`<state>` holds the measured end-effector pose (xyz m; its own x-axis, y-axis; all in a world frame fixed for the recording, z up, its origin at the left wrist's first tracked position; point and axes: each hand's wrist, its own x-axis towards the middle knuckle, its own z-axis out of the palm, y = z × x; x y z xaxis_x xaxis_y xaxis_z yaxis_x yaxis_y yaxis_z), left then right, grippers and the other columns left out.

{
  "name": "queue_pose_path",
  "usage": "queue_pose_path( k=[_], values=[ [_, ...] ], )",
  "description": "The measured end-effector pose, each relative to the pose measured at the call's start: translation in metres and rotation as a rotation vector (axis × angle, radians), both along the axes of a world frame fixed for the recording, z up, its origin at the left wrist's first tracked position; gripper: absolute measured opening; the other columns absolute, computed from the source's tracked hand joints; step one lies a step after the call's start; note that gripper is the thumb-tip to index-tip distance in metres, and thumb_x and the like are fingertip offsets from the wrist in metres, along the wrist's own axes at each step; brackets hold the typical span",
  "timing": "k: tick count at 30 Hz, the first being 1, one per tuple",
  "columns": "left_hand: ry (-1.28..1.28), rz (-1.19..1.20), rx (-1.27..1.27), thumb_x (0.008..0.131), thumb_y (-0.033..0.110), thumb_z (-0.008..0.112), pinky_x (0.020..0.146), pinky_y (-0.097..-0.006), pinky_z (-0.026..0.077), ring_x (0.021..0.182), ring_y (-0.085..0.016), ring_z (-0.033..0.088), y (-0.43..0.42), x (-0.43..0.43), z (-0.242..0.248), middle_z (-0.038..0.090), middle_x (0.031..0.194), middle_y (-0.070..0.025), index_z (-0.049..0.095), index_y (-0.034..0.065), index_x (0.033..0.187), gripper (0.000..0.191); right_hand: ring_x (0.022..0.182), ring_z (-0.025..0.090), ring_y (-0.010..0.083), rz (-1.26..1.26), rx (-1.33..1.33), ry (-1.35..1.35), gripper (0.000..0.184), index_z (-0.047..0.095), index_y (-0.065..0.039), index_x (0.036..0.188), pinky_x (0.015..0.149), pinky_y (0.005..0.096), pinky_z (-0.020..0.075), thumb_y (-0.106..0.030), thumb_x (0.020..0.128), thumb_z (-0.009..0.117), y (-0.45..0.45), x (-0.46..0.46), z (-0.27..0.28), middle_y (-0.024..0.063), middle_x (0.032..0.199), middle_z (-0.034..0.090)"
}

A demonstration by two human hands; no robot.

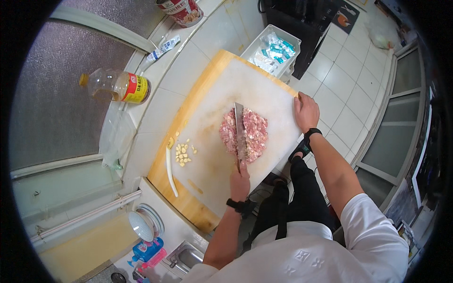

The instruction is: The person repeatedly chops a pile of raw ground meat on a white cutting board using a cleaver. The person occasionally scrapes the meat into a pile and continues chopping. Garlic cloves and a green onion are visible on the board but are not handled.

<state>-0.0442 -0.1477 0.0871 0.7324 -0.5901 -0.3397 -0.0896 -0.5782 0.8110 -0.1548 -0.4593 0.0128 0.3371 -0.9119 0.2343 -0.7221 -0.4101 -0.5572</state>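
Note:
My left hand (240,182) grips the handle of a cleaver (240,131). Its blade stands edge-down in a mound of minced meat (256,132), with mince on both sides. Under the meat lies a white cutting board (208,109) with a wooden border (198,90) showing along its far and left sides. At the board's right corner, my right hand (307,110) holds the edge. Several peeled garlic cloves (182,154) lie at the left of the board, beside a white scallion stalk (170,175) and a piece of ginger (171,142).
Beyond the board stands a white bin (270,53) of small packets. A soy sauce bottle (136,87), a squeezed tube (162,48) and a red can (182,12) line the windowsill. Stacked plates (150,221), a blue bottle (147,249) and a sink (189,256) are at lower left.

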Motion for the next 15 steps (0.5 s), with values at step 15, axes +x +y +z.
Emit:
queue_pose_path(
  k=[15],
  values=[
    [0.082, 0.020, 0.148, 0.109, 0.032, 0.048, 0.065, -0.0438, 0.046, 0.065, -0.030, 0.056, -0.009, -0.020, 0.008, 0.055, 0.071, -0.0144, 0.058, -0.0042, 0.100, 0.039, 0.104, 0.064, 0.0336, -0.017, 0.062, 0.005, 0.033, 0.068, -0.005, 0.119, 0.091, 0.0463, 0.0482, -0.030, 0.099, 0.059, -0.002, 0.001, 0.003, 0.0137, 0.112, 0.071]
  ],
)
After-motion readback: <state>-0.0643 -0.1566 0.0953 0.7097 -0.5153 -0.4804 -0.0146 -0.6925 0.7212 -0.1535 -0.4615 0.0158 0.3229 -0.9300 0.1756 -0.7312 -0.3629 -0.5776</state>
